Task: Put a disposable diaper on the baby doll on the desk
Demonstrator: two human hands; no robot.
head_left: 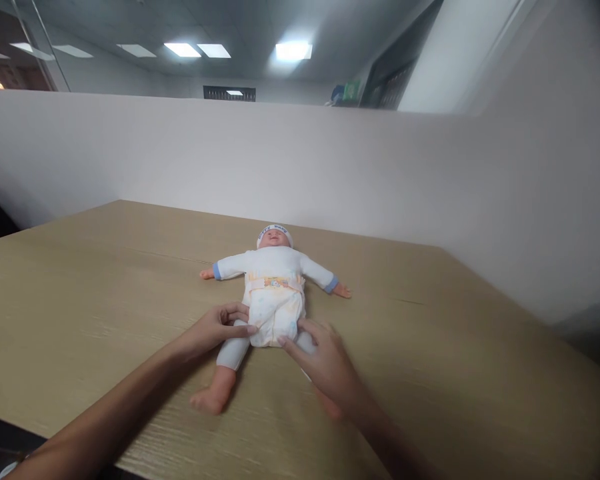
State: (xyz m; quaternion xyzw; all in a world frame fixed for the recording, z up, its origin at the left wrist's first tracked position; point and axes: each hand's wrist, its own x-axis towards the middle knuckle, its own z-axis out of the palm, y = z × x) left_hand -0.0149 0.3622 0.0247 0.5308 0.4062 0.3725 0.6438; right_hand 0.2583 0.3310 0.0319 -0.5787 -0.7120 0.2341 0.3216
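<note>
The doll (279, 260) lies on its back on the desk (105, 300), head away from me, arms spread, and the diaper (273, 313) sits around its hips over white leggings (234, 353). My left hand (217, 330) is at one leg opening, thumb on the diaper's edge, fingers along the side; my right hand (327, 360) is at the other, thumb on the front, forefinger by the hip. Both are loosely curled, thumb and forefinger apart; I cannot tell whether either is pinching the material.

I judge this to be straightening the leg edges. It calls for light fingertips, running along both openings evenly so that neither side bunches or folds under. The printed band (276, 283) across the waist should stay level, so I should avoid tugging downward; pulling one side harder could twist the diaper.
</note>
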